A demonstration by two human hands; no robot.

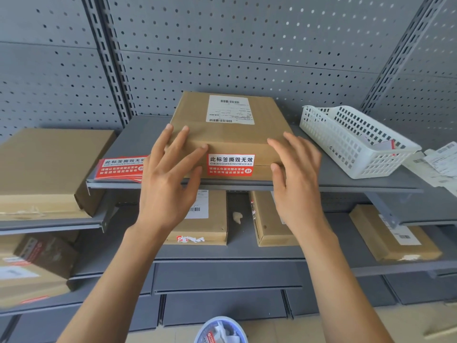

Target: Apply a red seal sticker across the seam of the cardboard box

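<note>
A flat cardboard box lies on a grey shelf, with a white shipping label on its top. A red and white seal sticker sits on the box's front face, across the horizontal seam. My left hand rests with spread fingers on the box's front left corner. My right hand hovers with spread fingers at the front right corner, its thumb touching the front face. Neither hand holds anything.
A stack of red seal stickers lies left of the box. A white plastic basket stands to the right, with paper labels beyond it. More cardboard boxes fill the neighbouring and lower shelves. A blue bin is below.
</note>
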